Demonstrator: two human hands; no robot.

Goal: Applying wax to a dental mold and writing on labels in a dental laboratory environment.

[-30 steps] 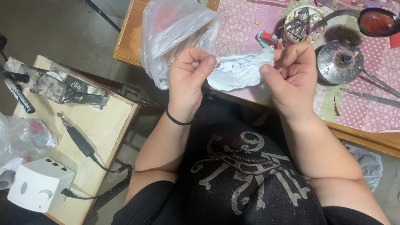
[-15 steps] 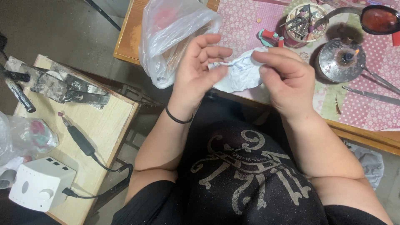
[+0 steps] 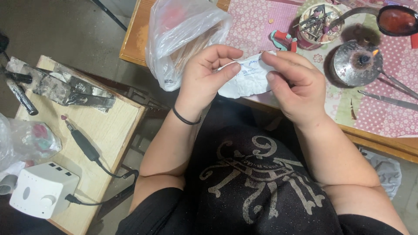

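Wooden table [image 3: 135,39] edge backs the hands. Left hand [image 3: 204,80] and right hand [image 3: 296,87], apart a second ago, now jointly pinch the crumpled white paper [image 3: 244,80] between them; flattening appears underway.

Soft, even indoor light is falling from above, casting only faint shadows. Glare is gleaming off the clear plastic bag [image 3: 183,30] at the tabletop's left edge. Focus is holding sharp throughout.
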